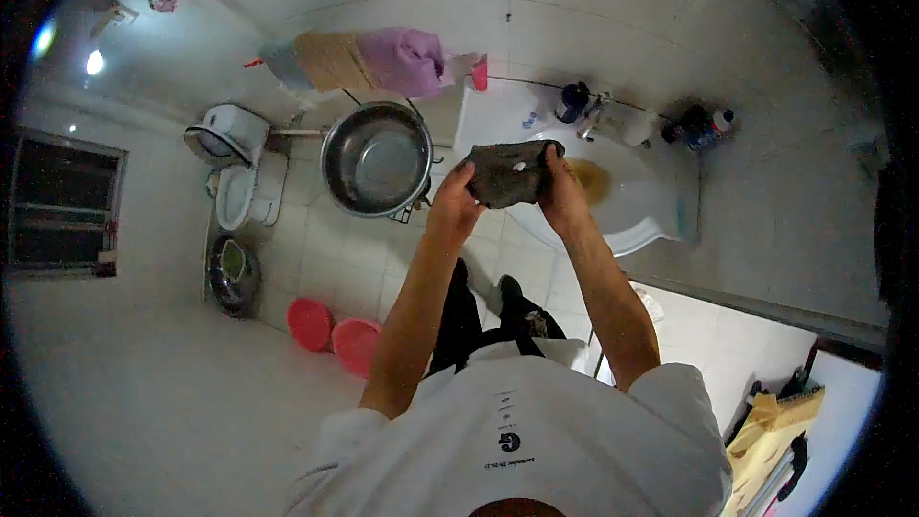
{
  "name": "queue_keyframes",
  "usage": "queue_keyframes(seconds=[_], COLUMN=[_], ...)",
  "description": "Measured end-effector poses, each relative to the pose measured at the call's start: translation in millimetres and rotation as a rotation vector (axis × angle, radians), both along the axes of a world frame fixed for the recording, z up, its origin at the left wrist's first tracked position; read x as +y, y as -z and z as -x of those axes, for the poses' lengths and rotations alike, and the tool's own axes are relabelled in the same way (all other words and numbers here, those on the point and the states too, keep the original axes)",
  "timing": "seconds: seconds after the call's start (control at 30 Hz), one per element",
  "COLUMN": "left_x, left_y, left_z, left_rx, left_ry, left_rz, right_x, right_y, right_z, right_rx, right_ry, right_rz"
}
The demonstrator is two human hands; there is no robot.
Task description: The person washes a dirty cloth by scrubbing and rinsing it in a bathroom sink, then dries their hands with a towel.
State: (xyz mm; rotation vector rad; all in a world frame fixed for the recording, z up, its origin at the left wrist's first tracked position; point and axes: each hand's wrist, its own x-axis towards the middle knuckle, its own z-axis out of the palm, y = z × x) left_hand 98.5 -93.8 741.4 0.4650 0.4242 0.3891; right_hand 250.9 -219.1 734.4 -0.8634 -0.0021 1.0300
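Note:
A dark grey-brown cloth point(505, 190) is stretched between both hands, in front of the white washbasin's left part. My left hand point(454, 203) grips its left edge with the thumb on top. At its right edge, my right hand point(563, 193) is closed on the cloth. A small white lump point(519, 167) lies on the cloth's surface. Behind and to the right is the white basin point(641, 193), with brownish liquid point(590, 181) in its bowl. The faucet point(595, 115) stands at the basin's back edge.
A metal bowl point(377, 159) stands left of the hands. Towels point(402, 59) hang behind it. Bottles point(708, 128) stand on the basin's right rear. Pink basins point(310, 324) sit on the floor at lower left, near a toilet point(234, 197) and another metal bowl point(251, 278).

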Motion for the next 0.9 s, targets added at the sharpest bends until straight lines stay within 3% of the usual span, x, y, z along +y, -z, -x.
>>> queue_keyframes(seconds=[0.13, 0.17, 0.27, 0.3, 0.43, 0.53, 0.63, 0.73, 0.9], left_x=[-0.9, -2.8, -7.6, -9.0, -3.2, 11.2, 26.4, 44.9, 52.0], left_y=[31.3, 35.8, 48.4, 61.5, 50.1, 56.7, 70.2, 82.5, 55.5], left_z=[-20.3, -26.8, -47.9, -49.3, -63.8, -78.4, -85.4, -98.0, -125.0], left_rx=[-0.001, 0.237, 0.443, 0.398, 0.203, 0.095, 0.280, 0.194, -0.073], left_ry=[0.104, 0.073, 0.203, 0.283, 0.471, 0.466, 0.300, 0.229, 0.149], left_rz=[0.271, 0.261, 0.199, 0.155, 0.397, 0.214, 0.064, 0.088, 0.028], right_x=[-13.6, -14.5, -16.8, -15.6, -14.7, -2.4, -14.5, -28.1, -37.2], right_y=[-2.6, -7.7, -35.0, -43.9, -45.9, -47.5, -49.3, -44.6, -13.3], right_z=[-4.5, -4.4, -7.5, -6.0, -12.1, -21.9, -29.5, -47.0, -86.1], right_rx=[0.004, -0.020, -0.010, 0.007, -0.075, -0.148, -0.232, -0.350, -0.309], right_ry=[0.078, 0.096, 0.160, 0.185, 0.181, 0.264, 0.299, 0.295, 0.304], right_rz=[-0.025, -0.033, 0.044, 0.082, 0.059, 0.130, 0.286, 0.449, 0.320])
